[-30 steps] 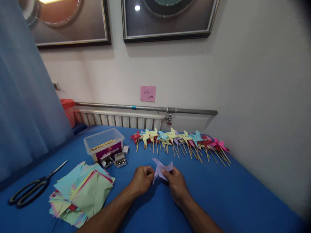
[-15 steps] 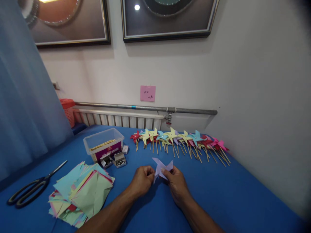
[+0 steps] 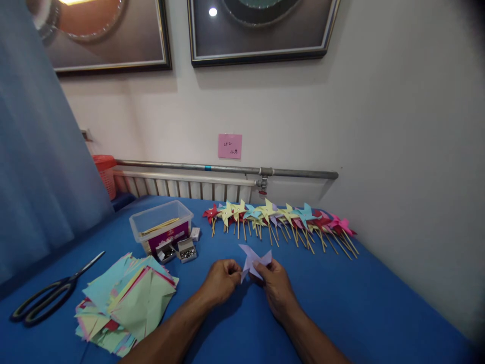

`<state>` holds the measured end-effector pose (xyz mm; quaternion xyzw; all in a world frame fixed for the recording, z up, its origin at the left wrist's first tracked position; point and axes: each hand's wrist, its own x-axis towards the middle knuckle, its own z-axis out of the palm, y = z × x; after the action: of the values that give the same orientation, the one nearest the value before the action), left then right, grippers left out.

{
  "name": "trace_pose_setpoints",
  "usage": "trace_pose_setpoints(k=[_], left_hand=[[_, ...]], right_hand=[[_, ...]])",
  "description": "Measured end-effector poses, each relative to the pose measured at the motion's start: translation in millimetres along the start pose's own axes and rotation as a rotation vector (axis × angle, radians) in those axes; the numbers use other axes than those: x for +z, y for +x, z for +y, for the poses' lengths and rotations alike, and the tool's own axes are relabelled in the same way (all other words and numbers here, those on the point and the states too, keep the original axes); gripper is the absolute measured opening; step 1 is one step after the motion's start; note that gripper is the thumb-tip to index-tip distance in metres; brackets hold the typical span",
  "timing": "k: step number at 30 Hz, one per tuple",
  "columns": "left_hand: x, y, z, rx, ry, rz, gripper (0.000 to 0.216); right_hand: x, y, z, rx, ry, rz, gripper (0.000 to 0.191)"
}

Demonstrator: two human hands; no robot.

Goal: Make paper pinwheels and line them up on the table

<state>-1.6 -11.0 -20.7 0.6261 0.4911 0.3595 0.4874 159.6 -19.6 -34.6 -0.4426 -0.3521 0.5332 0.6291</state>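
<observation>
A lilac paper pinwheel head (image 3: 253, 259) is pinched between both my hands just above the blue table (image 3: 364, 303). My left hand (image 3: 221, 279) is closed beside its left edge, fingertips curled at the paper. My right hand (image 3: 276, 286) is closed on its right side, thumb and fingers pressing the folded points. Whether a pin is in my left fingers cannot be made out.
A row of finished pinwheels on sticks (image 3: 280, 222) lies along the back. A clear plastic box (image 3: 161, 225) with sticks and two small pin boxes (image 3: 178, 251) sit left of centre. A stack of coloured paper squares (image 3: 127, 301) and black scissors (image 3: 49, 296) lie at the left.
Both hands and the lilac pinwheel have stayed almost in place; the paper shifted very slightly to the right between my fingers.
</observation>
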Motion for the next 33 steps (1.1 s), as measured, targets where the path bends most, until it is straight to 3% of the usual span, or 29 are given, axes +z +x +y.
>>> trace_pose_setpoints(k=[5,10,15,17,22,26,33], left_hand=[[-7.5,-4.4,3.3,0.045,0.115,-0.008,0.012],[-5.7,-5.0,0.9,-0.006,0.132,-0.087,0.012],[-6.3,2.3,4.4,-0.063,-0.117,0.061,0.020],[-8.3,4.2,6.8,-0.101,-0.224,0.114,0.025],[-6.0,4.1,8.1,-0.120,-0.404,0.155,0.036],[1.4,3.8,6.8,-0.090,-0.453,0.163,0.040],[6.3,5.4,7.9,-0.093,-0.480,0.210,0.037]], right_hand=[[-7.3,5.1,-7.1,-0.004,0.011,0.062,0.039],[-7.4,3.4,-16.4,0.010,0.005,0.040,0.039],[-5.0,1.3,-18.5,-0.034,0.014,0.109,0.044],[-2.9,-3.0,-15.2,-0.069,-0.113,0.063,0.038],[9.6,-25.4,-6.7,-0.218,-0.573,-0.218,0.022],[16.4,-34.8,-6.7,-0.274,-0.746,-0.233,0.017],[17.7,-32.7,-10.1,-0.221,-0.876,-0.218,0.017]])
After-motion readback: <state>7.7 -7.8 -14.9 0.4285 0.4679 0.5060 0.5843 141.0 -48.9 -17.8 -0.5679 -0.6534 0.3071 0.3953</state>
